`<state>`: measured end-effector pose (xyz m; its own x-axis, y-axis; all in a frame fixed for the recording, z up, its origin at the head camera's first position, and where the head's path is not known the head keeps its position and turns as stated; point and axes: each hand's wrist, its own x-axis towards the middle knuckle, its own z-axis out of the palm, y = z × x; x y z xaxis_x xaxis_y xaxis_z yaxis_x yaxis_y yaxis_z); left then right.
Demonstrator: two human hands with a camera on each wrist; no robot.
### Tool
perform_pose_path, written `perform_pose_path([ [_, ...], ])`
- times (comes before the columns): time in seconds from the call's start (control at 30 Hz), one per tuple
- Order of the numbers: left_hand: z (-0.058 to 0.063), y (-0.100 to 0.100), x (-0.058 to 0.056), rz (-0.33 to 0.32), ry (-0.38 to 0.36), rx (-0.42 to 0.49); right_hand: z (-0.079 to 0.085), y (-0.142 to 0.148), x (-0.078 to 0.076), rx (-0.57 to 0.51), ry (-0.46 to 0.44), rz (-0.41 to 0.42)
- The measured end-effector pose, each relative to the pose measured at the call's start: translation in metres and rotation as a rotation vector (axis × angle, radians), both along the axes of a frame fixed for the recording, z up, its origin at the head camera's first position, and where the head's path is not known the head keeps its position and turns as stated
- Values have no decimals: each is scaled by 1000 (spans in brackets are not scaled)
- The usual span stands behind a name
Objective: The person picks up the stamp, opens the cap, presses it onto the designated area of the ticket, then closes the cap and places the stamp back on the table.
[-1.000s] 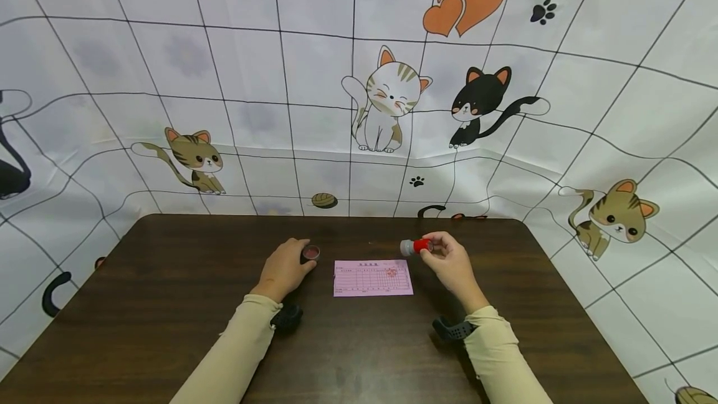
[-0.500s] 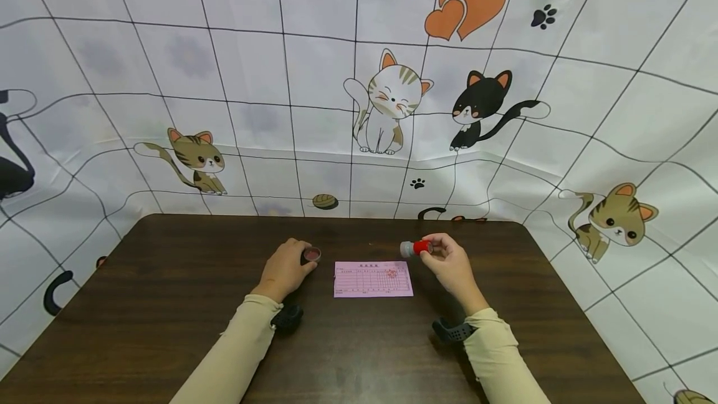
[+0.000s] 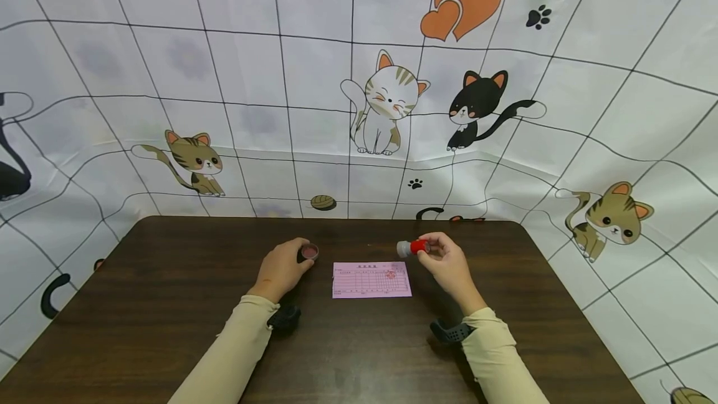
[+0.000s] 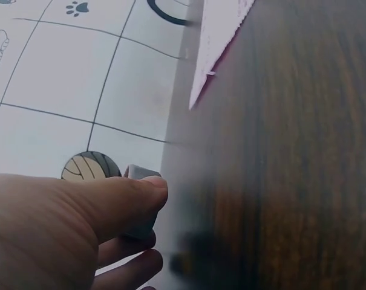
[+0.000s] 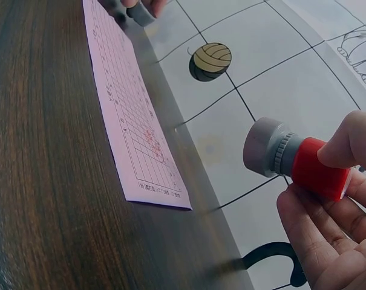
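Observation:
A pink printed form point(image 3: 348, 285) lies on the table between the hands, with a red stamp mark on its upper right part. To its left, my left hand point(image 3: 279, 270) pinches a small round grey cap point(image 4: 141, 208) between thumb and fingers; in the head view the cap's reddish inside point(image 3: 309, 252) faces up toward the camera. At the form's upper right corner, my right hand point(image 3: 451, 268) holds a red-and-grey round stamp point(image 5: 319, 166) by its red part, tipped onto its side. Its grey end points left, toward the cap.
The dark wooden table point(image 3: 168, 304) ends at the back against a white curtain point(image 3: 252, 80) with a grid and cartoon cats. A dark band is worn on each wrist, the right one point(image 3: 451, 331) more visible.

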<state>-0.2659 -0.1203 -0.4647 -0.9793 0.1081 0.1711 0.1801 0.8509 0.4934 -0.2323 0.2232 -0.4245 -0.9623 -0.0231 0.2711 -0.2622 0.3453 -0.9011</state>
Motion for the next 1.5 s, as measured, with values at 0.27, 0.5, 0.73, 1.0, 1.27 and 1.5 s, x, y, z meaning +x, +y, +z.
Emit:
perform_pose_path([
  [0.27, 6, 2, 0, -6, 11, -7, 1, -2, -1, -3, 12, 11],
  [0.5, 13, 7, 3, -35, 17, 6, 1, -2, -1, -11, 13, 10],
  [0.73, 14, 10, 5, -40, 52, 41, 2, -3, 1, -4, 10, 7],
  [1.0, 17, 12, 7, -54, 89, 53, -2, -4, -2, 1, 18, 26],
  [1.27, 20, 16, 8, -82, 107, 55, -30, 4, -21, -31, 29, 19],
  [1.5, 23, 18, 8, -113, 150, 50, -30, 0, -21, -15, 22, 26],
])
